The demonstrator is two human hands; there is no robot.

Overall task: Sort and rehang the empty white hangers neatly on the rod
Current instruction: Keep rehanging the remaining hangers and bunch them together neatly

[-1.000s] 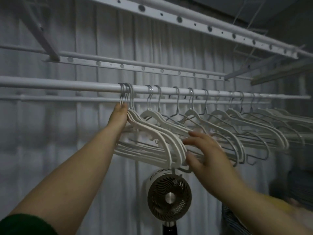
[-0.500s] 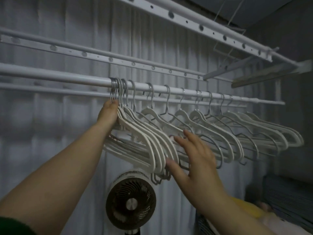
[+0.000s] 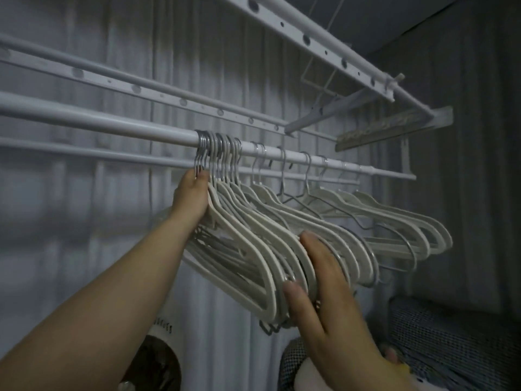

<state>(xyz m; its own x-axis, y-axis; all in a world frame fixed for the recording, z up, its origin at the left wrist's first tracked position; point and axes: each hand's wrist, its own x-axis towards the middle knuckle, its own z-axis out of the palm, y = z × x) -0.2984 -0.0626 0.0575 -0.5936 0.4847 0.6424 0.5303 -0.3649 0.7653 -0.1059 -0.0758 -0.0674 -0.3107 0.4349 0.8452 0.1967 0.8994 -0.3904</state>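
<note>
Curtain [image 3: 84,221] fabric, pale and falling in soft vertical folds, fills the whole background. Across it run several smooth white metal bars of a drying rack [image 3: 310,46], some flat and punched with round holes. The round, matte white rod [image 3: 112,127] in the middle crosses from the left edge toward the right and carries the white hangers [image 3: 324,218].

These hangers have thin, flat, curved shoulders with a slightly grainy off-white coating and bright steel wire hooks. At the left they are packed tight, hooks bunched together on the rod; further right they hang more loosely spaced, with a few bare wire hangers among them.

Low on the left, a round fan [image 3: 158,362] with a white casing and dark grille shows partly behind the forearm. At the lower right lies a dark mesh-textured surface [image 3: 451,342], its nature unclear.

The left hand [image 3: 193,196] presses against the left side of the packed bunch just under the hooks, fingers curled around the necks of the first hangers. The right hand [image 3: 329,294] is open and flat, fingers extended, palm laid against the lower shoulder ends of the bunch, gripping nothing.
</note>
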